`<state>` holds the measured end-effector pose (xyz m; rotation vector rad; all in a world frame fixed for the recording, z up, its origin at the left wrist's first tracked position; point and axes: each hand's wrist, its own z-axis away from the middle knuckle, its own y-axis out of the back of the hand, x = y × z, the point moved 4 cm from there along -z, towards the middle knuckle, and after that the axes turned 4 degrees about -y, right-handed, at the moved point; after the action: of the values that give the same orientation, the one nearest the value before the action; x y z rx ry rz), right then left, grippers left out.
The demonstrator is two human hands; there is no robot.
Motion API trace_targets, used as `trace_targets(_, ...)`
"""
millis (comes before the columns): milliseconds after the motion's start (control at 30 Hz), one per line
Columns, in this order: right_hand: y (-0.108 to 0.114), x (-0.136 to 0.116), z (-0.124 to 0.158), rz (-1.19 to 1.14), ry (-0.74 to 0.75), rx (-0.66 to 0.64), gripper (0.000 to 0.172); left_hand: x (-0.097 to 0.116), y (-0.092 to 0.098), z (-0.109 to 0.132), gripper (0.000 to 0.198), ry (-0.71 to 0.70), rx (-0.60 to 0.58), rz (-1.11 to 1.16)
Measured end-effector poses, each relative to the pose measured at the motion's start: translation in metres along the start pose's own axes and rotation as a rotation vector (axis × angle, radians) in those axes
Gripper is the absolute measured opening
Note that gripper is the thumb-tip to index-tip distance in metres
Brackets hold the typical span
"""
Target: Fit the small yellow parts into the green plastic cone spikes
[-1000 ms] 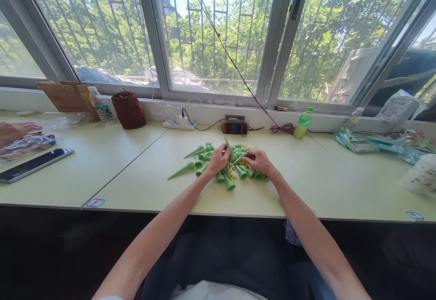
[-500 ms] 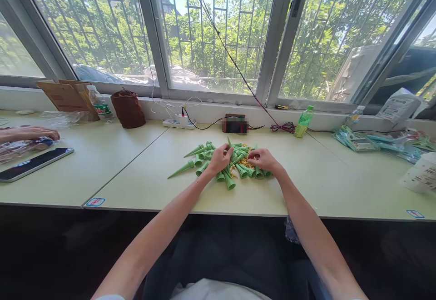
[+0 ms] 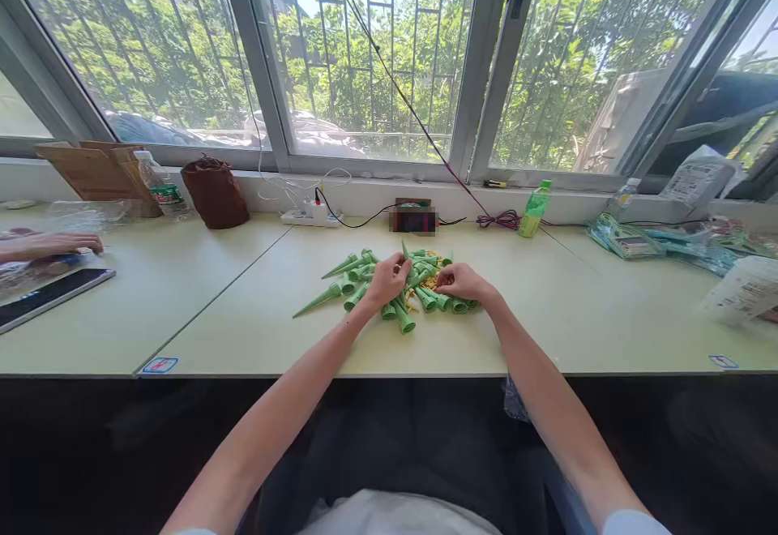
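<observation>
Left hand around green cone

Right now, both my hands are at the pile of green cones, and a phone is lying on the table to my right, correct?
Not quite: the phone lies on the table to your left, as the head view shows. Your left hand and right hand are indeed at the pile of green cones.

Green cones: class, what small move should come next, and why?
Perhaps the right hand should bring one of the yellow pieces to the cone: it is beside them, and the left hand seems to hold that cone point up. Whether the right hand pinches one is unclear.
</observation>
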<state>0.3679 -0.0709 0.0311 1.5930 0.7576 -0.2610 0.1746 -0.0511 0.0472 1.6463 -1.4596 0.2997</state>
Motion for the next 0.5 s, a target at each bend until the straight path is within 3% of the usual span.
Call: trace_targets(500,0.0038,0.0013,0.0040,-0.039,-0.005,-0.006,0.014,-0.0027,-0.0010,-0.0002,0.029,-0.023,0.000,-0.022)
